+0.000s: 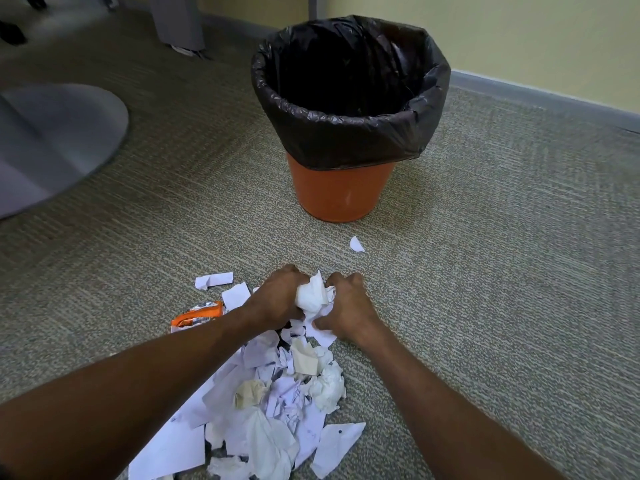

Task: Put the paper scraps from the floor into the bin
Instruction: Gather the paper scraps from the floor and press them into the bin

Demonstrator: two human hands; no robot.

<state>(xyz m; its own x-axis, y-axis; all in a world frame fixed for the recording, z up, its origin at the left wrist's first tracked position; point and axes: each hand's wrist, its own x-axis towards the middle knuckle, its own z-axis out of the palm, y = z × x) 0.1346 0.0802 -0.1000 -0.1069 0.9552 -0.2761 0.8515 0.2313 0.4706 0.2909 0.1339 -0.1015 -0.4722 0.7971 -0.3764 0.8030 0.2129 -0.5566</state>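
Observation:
A pile of white paper scraps [277, 403] lies on the carpet in front of me. At its far end my left hand [277, 294] and my right hand [348, 306] press together around a crumpled white wad of paper [313, 294], both low on the floor. An orange bin [341, 192] lined with a black bag [349, 133] stands upright on the carpet beyond the hands, its mouth open and dark inside. A single small scrap [356, 244] lies between the hands and the bin. Another folded scrap [213, 280] rests left of my left hand.
An orange and silver wrapper [197, 317] lies at the pile's left edge. A grey round furniture base [52, 140] sits at the left. A grey post [176, 22] stands at the back. The wall and skirting [536, 95] run behind the bin.

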